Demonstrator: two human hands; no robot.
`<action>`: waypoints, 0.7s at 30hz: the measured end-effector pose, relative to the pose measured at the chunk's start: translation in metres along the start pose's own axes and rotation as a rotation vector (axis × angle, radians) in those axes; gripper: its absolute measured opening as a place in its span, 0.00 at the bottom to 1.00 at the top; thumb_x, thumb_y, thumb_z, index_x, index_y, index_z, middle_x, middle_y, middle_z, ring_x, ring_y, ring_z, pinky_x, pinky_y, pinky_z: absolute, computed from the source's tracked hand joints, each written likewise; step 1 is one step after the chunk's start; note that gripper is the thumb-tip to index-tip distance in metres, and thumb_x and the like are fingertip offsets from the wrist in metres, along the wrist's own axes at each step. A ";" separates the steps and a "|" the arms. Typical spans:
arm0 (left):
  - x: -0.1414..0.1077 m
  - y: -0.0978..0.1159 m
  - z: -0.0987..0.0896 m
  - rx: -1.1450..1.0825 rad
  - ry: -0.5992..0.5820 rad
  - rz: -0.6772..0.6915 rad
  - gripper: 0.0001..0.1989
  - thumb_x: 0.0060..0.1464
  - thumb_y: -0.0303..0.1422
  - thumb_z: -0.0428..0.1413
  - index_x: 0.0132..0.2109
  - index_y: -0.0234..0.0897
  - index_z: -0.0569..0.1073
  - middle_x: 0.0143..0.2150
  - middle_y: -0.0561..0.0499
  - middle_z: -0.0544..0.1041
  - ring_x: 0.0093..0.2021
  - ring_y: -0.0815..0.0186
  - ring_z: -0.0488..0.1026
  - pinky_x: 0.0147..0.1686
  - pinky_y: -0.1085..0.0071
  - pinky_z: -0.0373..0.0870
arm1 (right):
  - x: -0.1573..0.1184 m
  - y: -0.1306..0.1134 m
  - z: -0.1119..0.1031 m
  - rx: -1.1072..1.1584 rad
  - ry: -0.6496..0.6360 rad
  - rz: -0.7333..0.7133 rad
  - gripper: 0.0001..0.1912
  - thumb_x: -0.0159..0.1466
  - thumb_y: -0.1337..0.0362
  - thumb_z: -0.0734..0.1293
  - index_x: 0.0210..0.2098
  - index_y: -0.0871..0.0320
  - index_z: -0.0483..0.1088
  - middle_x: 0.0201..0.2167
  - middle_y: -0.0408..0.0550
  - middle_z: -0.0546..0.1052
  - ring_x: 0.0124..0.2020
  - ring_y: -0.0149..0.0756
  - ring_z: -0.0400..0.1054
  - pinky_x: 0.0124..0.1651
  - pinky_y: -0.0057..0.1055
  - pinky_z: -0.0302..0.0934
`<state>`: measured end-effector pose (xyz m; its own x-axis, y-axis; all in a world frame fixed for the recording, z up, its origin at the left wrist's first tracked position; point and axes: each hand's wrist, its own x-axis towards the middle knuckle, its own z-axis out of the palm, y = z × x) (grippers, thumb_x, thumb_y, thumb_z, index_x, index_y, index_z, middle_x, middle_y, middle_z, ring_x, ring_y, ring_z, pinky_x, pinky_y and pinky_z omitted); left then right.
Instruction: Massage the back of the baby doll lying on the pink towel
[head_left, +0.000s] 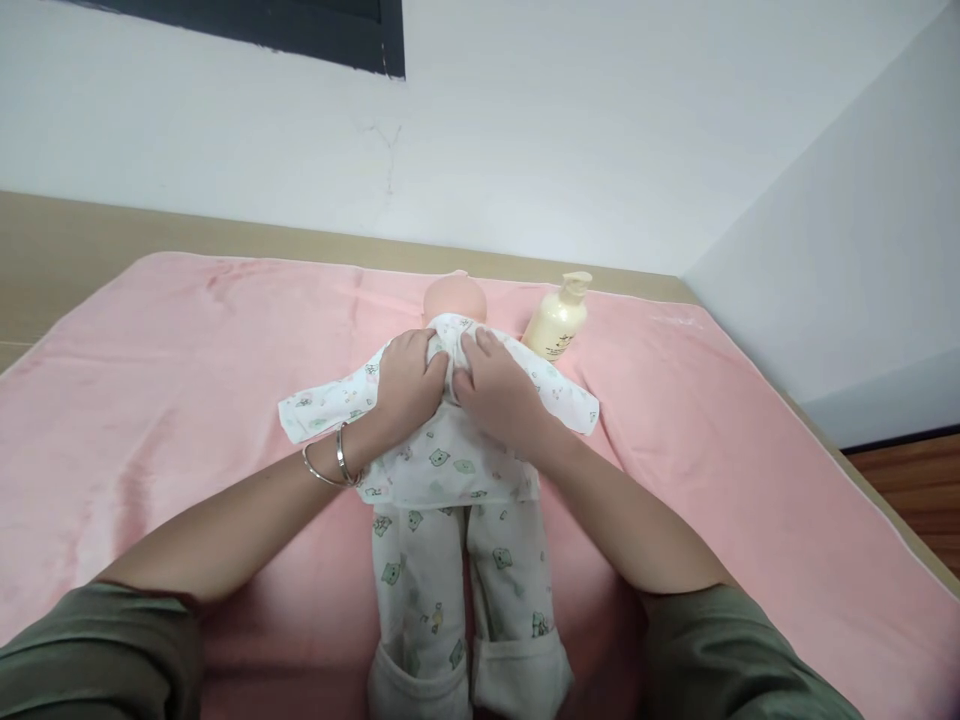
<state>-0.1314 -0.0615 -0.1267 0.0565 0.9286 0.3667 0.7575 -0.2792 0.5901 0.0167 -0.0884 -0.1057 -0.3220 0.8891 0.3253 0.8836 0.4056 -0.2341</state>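
Your left hand and right hand sit side by side on the doll, fingers curled, pinching the printed top at its chest. Doll lies on the pink towel, head just past your fingertips. Cream pump bottle stands just beyond the right fingers, near the doll's shoulder. Two bangles ring the left wrist.

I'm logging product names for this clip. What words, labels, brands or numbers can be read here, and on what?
Nothing can be read.
Bottle: dark print on its front, too small and blurred to read.
Doll's clothes: only small animal figures, no words that I can make out.
Towel and wall: no text.
Left hand and right hand cover the doll's chest.
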 end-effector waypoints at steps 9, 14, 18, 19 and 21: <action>-0.003 0.007 -0.001 0.064 0.002 -0.001 0.23 0.61 0.33 0.43 0.58 0.30 0.72 0.55 0.37 0.77 0.57 0.50 0.72 0.61 0.51 0.67 | 0.015 0.009 0.008 0.117 0.068 0.151 0.29 0.66 0.63 0.55 0.62 0.73 0.64 0.65 0.69 0.68 0.68 0.58 0.57 0.72 0.56 0.49; -0.018 0.027 -0.010 0.278 -0.077 0.096 0.22 0.64 0.30 0.42 0.59 0.25 0.69 0.59 0.30 0.72 0.61 0.43 0.68 0.61 0.44 0.65 | 0.025 0.022 -0.001 0.219 -0.014 0.151 0.26 0.60 0.59 0.62 0.55 0.65 0.69 0.52 0.62 0.77 0.54 0.55 0.69 0.61 0.51 0.63; -0.024 0.034 -0.014 0.335 -0.112 0.139 0.23 0.64 0.31 0.43 0.61 0.24 0.67 0.60 0.27 0.70 0.62 0.40 0.67 0.59 0.42 0.65 | 0.029 0.024 -0.002 0.142 0.001 0.148 0.25 0.61 0.60 0.61 0.54 0.67 0.69 0.50 0.63 0.77 0.52 0.55 0.69 0.61 0.51 0.62; -0.021 0.033 -0.016 0.332 -0.119 0.142 0.22 0.63 0.30 0.43 0.59 0.24 0.68 0.59 0.28 0.71 0.60 0.41 0.68 0.59 0.43 0.66 | 0.027 0.021 -0.002 0.102 -0.003 0.134 0.25 0.62 0.61 0.60 0.55 0.69 0.69 0.51 0.64 0.76 0.53 0.56 0.68 0.62 0.51 0.61; -0.011 0.028 -0.019 0.314 -0.149 0.121 0.18 0.61 0.30 0.43 0.53 0.27 0.71 0.52 0.30 0.74 0.55 0.44 0.71 0.55 0.46 0.68 | 0.018 0.011 -0.003 0.026 -0.038 0.101 0.26 0.65 0.62 0.57 0.57 0.73 0.67 0.55 0.69 0.74 0.57 0.58 0.66 0.65 0.53 0.58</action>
<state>-0.1235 -0.0842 -0.1007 0.2345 0.9253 0.2981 0.9008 -0.3221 0.2911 0.0217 -0.0683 -0.0994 -0.2446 0.9330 0.2639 0.9033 0.3182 -0.2877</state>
